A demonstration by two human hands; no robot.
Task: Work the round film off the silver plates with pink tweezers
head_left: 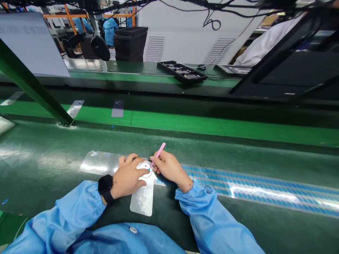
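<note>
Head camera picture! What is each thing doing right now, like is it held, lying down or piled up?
Shiny sheet: lying flat on the green belt
Pink tweezers: held, tip touching the sheet
Right hand: gripping the tweezers
Left hand: resting flat on the sheet
Watch: strapped on the left wrist
Blue-dot strip: lying along the belt
Black tray: sitting farther back, holding small parts
Stacked trays: piled up

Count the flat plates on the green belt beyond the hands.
3: one plate at far left, one beside the green beam, one right of that; others may be hidden behind the beam.
</note>
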